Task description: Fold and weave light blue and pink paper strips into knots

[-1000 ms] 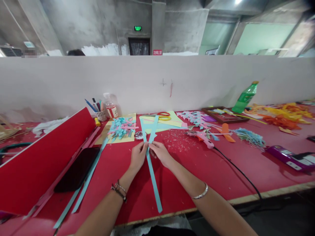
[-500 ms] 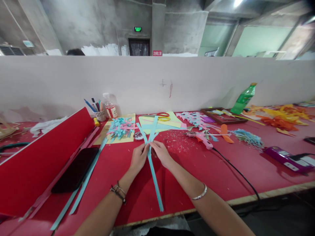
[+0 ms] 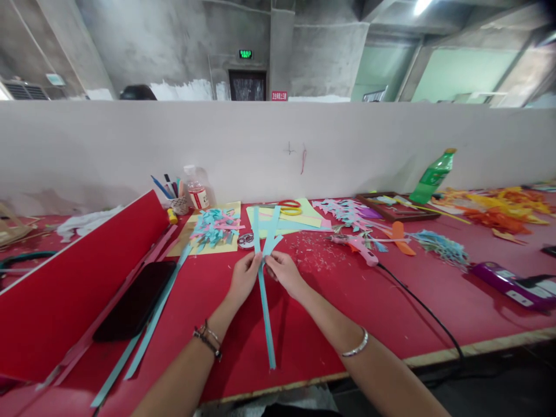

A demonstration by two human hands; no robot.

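"Strips (image 3: 265,315), blue, out in the middle of the table (image 3: 313,341), and two hands are on them! Left hand (image 3: 244,277) pinching from one side, right hand (image 3: 284,272) from the other, fingertips close together where the strips meet."

"How many strips?"

"Can't call it, the fingers hide the meeting point. Count the ends, though: three fan out on the far side, two long, one short, and a single tail runs down toward the near edge!"

"Anything at the wrists?"

"One silver bangle (image 3: 359,347) on the right. On the left, too fine to count."

"Just beyond the fingers?"

"One round disc (image 3: 245,241), close by the left hand. Past it, one pair of scissors (image 3: 299,204), one red loop, one yellow, on overlapping pale sheets (image 3: 310,204)."

"Over on the right!"

"One pink glue gun (image 3: 362,242), one orange piece (image 3: 402,238) beside it, one blue tassel (image 3: 443,244), one purple box (image 3: 499,278), one tray (image 3: 417,216)."

"And left?"

"One phone (image 3: 134,301), dark, with two blue lengths (image 3: 146,341) alongside! One red board (image 3: 87,284), one pile of blue and pink scraps (image 3: 215,226), one cup (image 3: 179,205) of pens."

"Bottles?"

"Two: clear bottle (image 3: 198,197) left, green bottle (image 3: 434,176) right!"
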